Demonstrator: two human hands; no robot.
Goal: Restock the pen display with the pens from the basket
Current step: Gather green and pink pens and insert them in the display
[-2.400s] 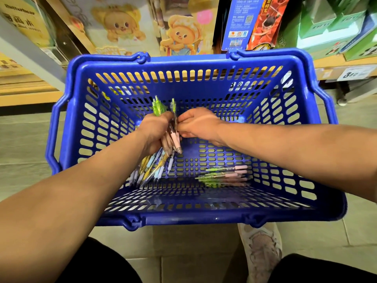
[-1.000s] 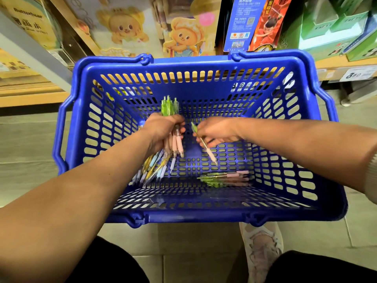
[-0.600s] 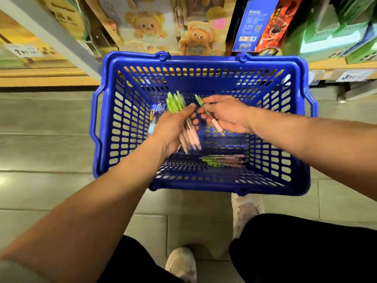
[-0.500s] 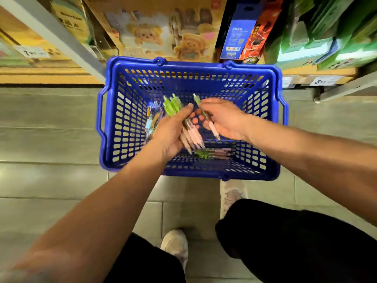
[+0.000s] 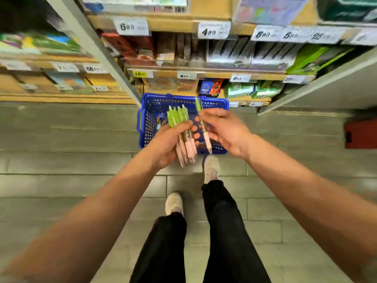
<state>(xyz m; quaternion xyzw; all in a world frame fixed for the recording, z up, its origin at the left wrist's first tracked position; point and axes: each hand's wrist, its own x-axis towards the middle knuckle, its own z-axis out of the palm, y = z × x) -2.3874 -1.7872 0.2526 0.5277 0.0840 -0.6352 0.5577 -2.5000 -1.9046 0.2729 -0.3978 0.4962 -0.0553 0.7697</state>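
Head view: left hand (image 5: 165, 146) grips pen bundle (image 5: 179, 119); right hand (image 5: 226, 131), one pen (image 5: 207, 138).

Black trousers (image 5: 224, 231), pale worn shoes (image 5: 211, 168), bare forearms.

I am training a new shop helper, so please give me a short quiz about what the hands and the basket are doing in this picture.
1. True or false: the left hand grips several pens in a bundle.
2. Where does the blue basket stand? A on a shelf; B on the floor; C on a cart.
3. How many pens does the right hand pinch?
Key: 1 true; 2 B; 3 one pen.
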